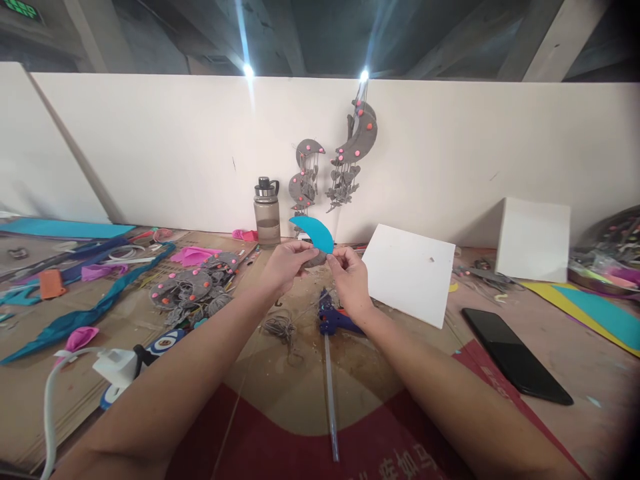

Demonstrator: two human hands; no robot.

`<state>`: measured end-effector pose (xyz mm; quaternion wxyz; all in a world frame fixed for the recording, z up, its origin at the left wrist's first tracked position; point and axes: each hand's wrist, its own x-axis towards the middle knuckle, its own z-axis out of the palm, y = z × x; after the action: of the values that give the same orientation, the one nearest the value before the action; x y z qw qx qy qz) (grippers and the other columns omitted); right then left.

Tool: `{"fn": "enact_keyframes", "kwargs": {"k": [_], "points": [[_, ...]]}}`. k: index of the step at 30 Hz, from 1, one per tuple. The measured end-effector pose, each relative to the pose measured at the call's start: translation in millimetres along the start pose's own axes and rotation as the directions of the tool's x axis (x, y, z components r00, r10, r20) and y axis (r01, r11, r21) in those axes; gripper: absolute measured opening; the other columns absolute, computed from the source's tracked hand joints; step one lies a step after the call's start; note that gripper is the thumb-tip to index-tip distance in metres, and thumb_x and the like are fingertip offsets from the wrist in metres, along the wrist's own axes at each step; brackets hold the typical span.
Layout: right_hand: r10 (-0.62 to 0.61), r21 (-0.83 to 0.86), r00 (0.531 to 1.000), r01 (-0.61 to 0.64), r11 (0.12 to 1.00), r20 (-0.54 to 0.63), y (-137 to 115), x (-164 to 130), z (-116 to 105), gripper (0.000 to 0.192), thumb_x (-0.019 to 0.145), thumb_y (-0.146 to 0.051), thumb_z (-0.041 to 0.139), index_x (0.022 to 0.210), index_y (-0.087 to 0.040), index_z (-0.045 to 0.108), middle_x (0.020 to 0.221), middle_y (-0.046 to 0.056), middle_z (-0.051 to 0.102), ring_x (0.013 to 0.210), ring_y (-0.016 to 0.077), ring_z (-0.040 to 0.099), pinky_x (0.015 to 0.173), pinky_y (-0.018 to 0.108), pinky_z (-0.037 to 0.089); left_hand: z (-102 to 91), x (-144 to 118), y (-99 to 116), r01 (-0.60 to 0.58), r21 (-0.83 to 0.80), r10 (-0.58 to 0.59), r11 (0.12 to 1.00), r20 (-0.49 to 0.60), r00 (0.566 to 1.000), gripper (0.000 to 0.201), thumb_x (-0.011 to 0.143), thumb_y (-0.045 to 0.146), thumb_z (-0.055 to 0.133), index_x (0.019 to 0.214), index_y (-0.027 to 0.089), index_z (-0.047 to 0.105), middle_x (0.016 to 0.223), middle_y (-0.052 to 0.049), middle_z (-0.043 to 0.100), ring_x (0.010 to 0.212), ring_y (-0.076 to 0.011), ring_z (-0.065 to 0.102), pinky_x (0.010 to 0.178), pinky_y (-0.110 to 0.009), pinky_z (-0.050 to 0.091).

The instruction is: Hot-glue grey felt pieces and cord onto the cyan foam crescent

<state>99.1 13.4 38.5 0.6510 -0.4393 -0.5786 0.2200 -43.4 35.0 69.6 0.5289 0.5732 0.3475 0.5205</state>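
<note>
Below our right grip (pixel 356 280), a blue glue gun (pixel 330 323) with a long clear stick (pixel 331 400) blocks the way; just right of that grip, a white rectangular board (pixel 410 277) does too. Farther right, we could pass between board and black rectangular phone (pixel 515 353). Left of our left grip (pixel 287 267), heaped grey dotted crescents (pixel 199 288) obstruct us; beyond it stands a translucent grey bottle (pixel 268 220).

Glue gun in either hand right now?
No, the glue gun lies on the cardboard while the left hand and right hand hold the blue crescent with a grey piece.
</note>
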Motion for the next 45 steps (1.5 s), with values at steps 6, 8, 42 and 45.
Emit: {"fn": "enact_keyframes", "kwargs": {"k": [6,8,42,45], "points": [[0.047,0.01,0.998,-0.048,0.999,0.035,6.9,-0.3,3.3,0.023,0.083,-0.038,0.057,0.099,-0.022,0.054,0.078,-0.002,0.058,0.071,0.0153,0.051,0.069,0.029,0.04,1.4,0.1,0.3,0.013,-0.23,-0.023,0.973,-0.044,0.999,0.024,0.063,0.028,0.081,0.07,0.011,0.065,0.08,-0.004,0.062,0.077,-0.0119,0.062,0.08,-0.032,0.056],[0.083,0.014,0.996,-0.083,0.996,0.019,8.5,-0.6,3.9,0.028,0.081,-0.039,0.059,0.102,-0.022,0.05,0.071,-0.004,0.055,0.066,0.0152,0.05,0.065,0.029,0.039,-1.5,2.3,0.5,-0.007,-0.238,-0.014,0.971,-0.086,0.996,0.025,0.064,0.028,0.081,0.071,0.011,0.064,0.08,-0.004,0.063,0.077,-0.0126,0.064,0.083,-0.034,0.056],[0.361,-0.767,0.698,0.434,0.473,0.618,-28.7,-28.0,-56.7,0.036,0.085,-0.029,0.056,0.117,-0.012,0.056,0.118,0.016,0.058,0.108,0.0312,0.051,0.09,0.043,0.04,-40.7,27.6,-23.5,-0.151,-0.369,0.014,0.917,-0.349,0.937,0.016,0.061,0.019,0.074,0.063,0.012,0.06,0.069,-0.002,0.061,0.068,-0.0117,0.06,0.08,-0.034,0.055],[0.461,-0.78,0.63,0.497,0.38,0.625,-27.7,-44.7,-60.5,0.042,0.084,-0.022,0.054,0.125,-0.013,0.054,0.122,0.017,0.054,0.113,0.0333,0.048,0.093,0.045,0.041,-40.6,26.8,-43.7,-0.15,-0.367,0.027,0.918,-0.319,0.947,0.021,0.057,0.023,0.078,0.062,0.013,0.061,0.067,0.0,0.059,0.069,-0.0111,0.058,0.083,-0.037,0.055]]}}
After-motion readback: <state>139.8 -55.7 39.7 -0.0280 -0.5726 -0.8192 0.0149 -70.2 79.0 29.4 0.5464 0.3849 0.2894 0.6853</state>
